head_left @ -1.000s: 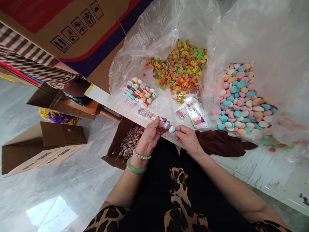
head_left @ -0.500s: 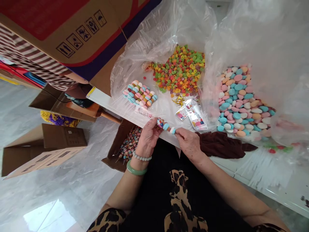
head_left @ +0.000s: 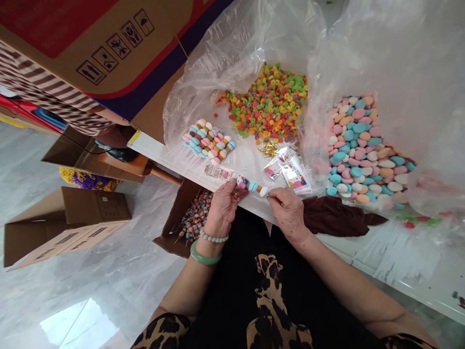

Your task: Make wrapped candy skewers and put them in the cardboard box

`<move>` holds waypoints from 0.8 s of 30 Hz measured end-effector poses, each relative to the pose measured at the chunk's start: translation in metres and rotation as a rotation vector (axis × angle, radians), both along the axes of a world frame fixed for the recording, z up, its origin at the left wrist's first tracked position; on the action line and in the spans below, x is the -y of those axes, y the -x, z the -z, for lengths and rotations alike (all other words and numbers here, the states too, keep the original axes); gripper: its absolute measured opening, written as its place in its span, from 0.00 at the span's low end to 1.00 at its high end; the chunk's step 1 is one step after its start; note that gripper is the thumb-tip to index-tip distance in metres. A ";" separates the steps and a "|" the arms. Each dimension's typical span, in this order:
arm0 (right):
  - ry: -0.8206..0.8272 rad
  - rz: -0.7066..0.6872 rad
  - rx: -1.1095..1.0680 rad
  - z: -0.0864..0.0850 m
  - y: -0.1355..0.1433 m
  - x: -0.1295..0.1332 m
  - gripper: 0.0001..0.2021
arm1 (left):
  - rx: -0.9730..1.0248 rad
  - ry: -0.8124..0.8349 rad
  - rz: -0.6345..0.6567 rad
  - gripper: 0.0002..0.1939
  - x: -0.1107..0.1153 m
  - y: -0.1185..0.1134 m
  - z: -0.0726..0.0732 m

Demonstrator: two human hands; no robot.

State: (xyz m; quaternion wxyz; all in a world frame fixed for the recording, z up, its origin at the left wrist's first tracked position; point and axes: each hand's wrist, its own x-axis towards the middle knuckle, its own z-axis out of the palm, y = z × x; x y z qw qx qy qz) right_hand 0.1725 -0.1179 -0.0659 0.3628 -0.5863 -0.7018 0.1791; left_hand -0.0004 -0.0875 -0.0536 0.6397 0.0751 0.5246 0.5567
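A candy skewer [head_left: 253, 186] of blue, white and brown pieces stretches between my two hands above the table's front edge. My left hand [head_left: 225, 201] is closed around its left part, where a printed clear plastic bag [head_left: 220, 172] sticks out to the left of the fingers. How far the bag covers the candies I cannot tell. My right hand [head_left: 288, 211] pinches the skewer's right end, beside a white candy. Behind my left hand lies a pile of finished candy skewers [head_left: 209, 141]. Flat printed bags [head_left: 295, 175] and gold twist ties [head_left: 269, 149] lie beyond my right hand.
Ring gummies [head_left: 272, 104] and pastel oval candies [head_left: 358, 150] lie in clear plastic sheeting. A brown cloth [head_left: 332, 215] and white sticks [head_left: 403, 252] are at the right. Wrapped skewers fill a carton [head_left: 169, 232] below; a large carton [head_left: 109, 53] stands left. A person's striped sleeve [head_left: 39, 92] shows behind it.
My right hand has shifted slightly right, away from my left, with the skewer's end in its fingers. More of the printed bag shows left of my left hand. The view has shifted slightly.
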 end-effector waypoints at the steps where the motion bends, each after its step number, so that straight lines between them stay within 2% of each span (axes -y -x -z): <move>1: -0.012 0.009 0.001 0.000 -0.001 0.000 0.09 | -0.018 -0.007 0.019 0.08 0.001 -0.001 0.001; 8: -0.127 -0.096 0.175 -0.003 -0.003 0.002 0.12 | -0.106 -0.123 0.110 0.17 0.002 0.001 0.000; 13: -0.101 -0.111 0.104 -0.004 0.001 0.000 0.12 | -0.123 -0.158 0.154 0.17 -0.001 -0.001 -0.001; 16: 0.060 -0.095 -0.090 -0.005 0.004 -0.002 0.09 | -0.149 -0.161 0.182 0.19 0.000 -0.007 0.000; 21: 0.544 -0.087 -0.595 -0.012 0.009 -0.005 0.06 | -0.097 -0.140 0.253 0.19 0.000 -0.006 -0.004; 24: 0.736 -0.075 -0.825 -0.014 0.012 -0.006 0.06 | -0.026 -0.155 0.257 0.20 -0.002 -0.001 -0.008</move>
